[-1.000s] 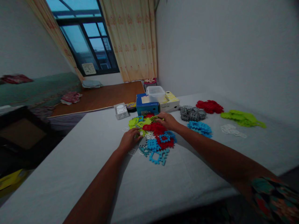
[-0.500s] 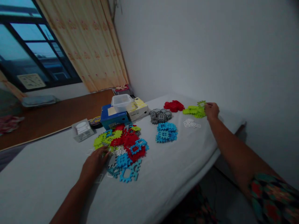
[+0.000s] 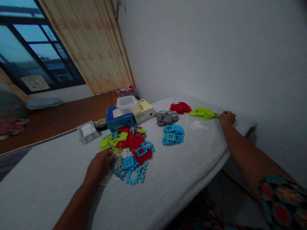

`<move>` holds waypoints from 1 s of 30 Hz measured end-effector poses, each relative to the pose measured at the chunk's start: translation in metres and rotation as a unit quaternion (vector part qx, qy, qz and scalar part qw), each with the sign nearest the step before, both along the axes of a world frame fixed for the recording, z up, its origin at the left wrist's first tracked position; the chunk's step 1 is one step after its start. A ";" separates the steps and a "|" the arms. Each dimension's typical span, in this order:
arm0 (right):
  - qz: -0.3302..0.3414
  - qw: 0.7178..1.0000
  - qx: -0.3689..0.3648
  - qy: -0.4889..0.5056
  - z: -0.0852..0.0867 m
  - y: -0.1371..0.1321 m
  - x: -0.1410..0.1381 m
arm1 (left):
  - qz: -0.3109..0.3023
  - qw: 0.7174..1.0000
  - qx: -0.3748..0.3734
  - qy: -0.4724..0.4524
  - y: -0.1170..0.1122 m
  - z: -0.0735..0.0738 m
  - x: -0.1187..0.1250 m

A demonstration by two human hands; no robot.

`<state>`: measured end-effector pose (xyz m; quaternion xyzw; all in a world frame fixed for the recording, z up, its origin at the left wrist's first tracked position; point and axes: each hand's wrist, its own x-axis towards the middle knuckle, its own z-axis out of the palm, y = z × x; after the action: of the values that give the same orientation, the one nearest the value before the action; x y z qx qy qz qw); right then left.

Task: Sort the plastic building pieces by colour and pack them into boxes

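Note:
My left hand [image 3: 102,161] rests at the left edge of a mixed pile of flat gear-edged building pieces, its fingers bent in against the green ones [image 3: 109,142]; what they pinch is hidden. Red pieces [image 3: 136,142] and blue pieces [image 3: 129,163] lie further into that pile. At the table's far right my right hand [image 3: 227,118] is closed, fingertips on a darker green gear-edged piece [image 3: 216,115] at the right end of the green pile [image 3: 202,112]. Sorted nearby are blue pieces [image 3: 173,134], grey pieces [image 3: 166,118], red pieces [image 3: 180,108] and thin white pieces [image 3: 199,125].
A clear plastic tub [image 3: 127,103] sits on a blue box [image 3: 120,118] and a yellow-and-white box [image 3: 145,110] behind the mixed pile. Left of them stands a small open box [image 3: 88,135]. The white-covered table [image 3: 168,179] meets the wall at the back.
My right hand has shifted right and slightly down; the green piece, raised above the green pile before, now lies low at its right end. My left hand has stayed at the mixed pile.

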<state>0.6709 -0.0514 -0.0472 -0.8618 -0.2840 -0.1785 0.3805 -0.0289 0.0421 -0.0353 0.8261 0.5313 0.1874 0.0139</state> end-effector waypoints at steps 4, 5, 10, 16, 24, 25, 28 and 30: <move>0.064 0.994 0.080 -0.034 0.016 0.021 -0.047 | 0.044 0.995 -0.011 -0.084 -0.011 0.006 0.009; 0.117 0.987 0.093 -0.051 0.021 0.030 -0.068 | 0.048 0.992 -0.026 -0.112 -0.013 0.006 0.011; 0.473 0.872 0.079 -0.094 0.033 0.058 -0.230 | 0.021 0.976 -0.064 -0.209 -0.015 0.000 0.018; 0.731 0.679 0.019 -0.066 0.034 0.057 -0.397 | -0.032 0.955 -0.058 -0.290 -0.016 0.006 0.016; 0.755 0.656 -0.003 0.007 0.035 0.078 -0.455 | -0.085 0.891 -0.173 -0.411 -0.025 0.017 0.026; 0.750 0.661 0.000 0.023 0.036 0.077 -0.450 | -0.083 0.886 -0.178 -0.419 -0.025 0.017 0.026; 0.714 0.693 0.028 0.097 0.042 0.078 -0.419 | -0.079 0.904 -0.137 -0.397 -0.021 0.012 0.023; 0.673 0.721 0.043 0.159 0.045 0.079 -0.387 | -0.086 0.941 -0.075 -0.320 -0.018 0.006 0.023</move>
<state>0.2842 0.0278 -0.0019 -0.4424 -0.7164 0.2519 0.4771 -0.0061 0.0237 -0.0290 0.7617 0.4381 0.3998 0.2608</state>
